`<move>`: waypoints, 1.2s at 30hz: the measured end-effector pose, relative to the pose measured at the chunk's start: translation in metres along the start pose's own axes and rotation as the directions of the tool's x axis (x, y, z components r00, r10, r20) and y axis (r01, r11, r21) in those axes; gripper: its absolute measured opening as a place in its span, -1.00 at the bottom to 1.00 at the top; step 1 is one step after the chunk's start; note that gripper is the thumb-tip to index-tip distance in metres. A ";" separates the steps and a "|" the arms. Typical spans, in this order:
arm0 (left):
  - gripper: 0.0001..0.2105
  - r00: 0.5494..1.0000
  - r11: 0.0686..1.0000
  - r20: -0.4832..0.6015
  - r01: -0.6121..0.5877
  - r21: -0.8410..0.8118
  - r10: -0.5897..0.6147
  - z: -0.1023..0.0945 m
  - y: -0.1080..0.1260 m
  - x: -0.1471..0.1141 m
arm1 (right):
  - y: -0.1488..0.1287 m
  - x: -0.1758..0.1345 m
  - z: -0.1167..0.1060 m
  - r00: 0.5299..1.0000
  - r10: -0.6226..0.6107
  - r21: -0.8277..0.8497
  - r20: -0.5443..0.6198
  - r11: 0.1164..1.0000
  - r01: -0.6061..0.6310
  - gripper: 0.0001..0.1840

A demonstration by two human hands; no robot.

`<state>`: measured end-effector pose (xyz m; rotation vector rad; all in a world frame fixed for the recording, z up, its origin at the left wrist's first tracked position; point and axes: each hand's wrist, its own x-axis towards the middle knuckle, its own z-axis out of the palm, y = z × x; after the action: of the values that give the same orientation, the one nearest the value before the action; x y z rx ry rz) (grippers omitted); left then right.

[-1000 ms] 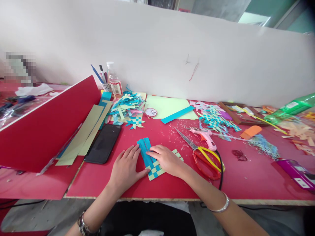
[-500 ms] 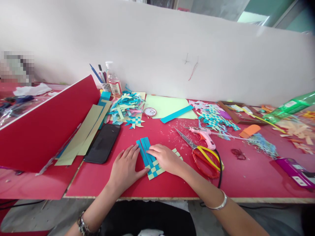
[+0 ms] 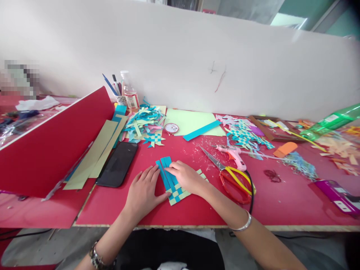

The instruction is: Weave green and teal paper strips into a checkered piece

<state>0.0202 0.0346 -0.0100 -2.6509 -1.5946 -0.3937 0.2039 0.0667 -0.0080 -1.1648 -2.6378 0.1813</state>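
Observation:
A small woven paper piece (image 3: 176,193) of blue and pale yellow-green strips lies flat on the red tabletop, with long blue paper strips (image 3: 164,176) running away from its checkered end. My left hand (image 3: 143,187) rests open along the left side, its fingers stretched out near the strips' far end and its thumb touching the woven corner. With bunched fingers, my right hand (image 3: 188,177) is closed at the right blue strip, covering part of the weave. Pale strip ends (image 3: 201,174) show beyond my right hand.
Scissors (image 3: 225,168) and a pink glue gun (image 3: 233,154) with a black cord lie to the right. A black phone (image 3: 117,164) and loose strips (image 3: 92,153) are at left, beside a standing red board (image 3: 62,138). Woven pieces (image 3: 247,135) and paper scraps (image 3: 143,122) lie behind.
My right hand has shifted slightly up and left along the blue strips, towards their far end. My left hand and the woven piece have stayed in place.

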 end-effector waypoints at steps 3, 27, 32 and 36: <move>-0.39 1.000 1.000 -0.009 -0.006 -0.008 0.006 0.000 0.000 0.000 | 0.001 0.000 -0.001 1.000 0.006 0.018 0.001 1.000 -0.006 -0.61; -0.52 0.987 0.992 0.097 -0.130 -0.005 0.130 -0.008 -0.014 0.028 | 0.016 -0.006 -0.002 0.993 0.100 0.012 -0.065 0.995 -0.100 -0.55; -0.63 0.988 0.991 0.087 -0.133 0.032 0.130 -0.003 -0.016 0.030 | 0.015 -0.005 -0.002 0.993 0.103 -0.011 -0.050 0.995 -0.103 -0.55; -0.64 0.988 0.990 0.081 -0.137 0.037 0.134 -0.001 -0.018 0.032 | 0.015 -0.005 0.000 0.993 0.106 -0.012 -0.042 0.994 -0.107 -0.56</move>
<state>0.0188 0.0709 -0.0034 -2.7544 -1.4130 -0.2513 0.2178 0.0734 -0.0117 -1.3011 -2.5476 0.1568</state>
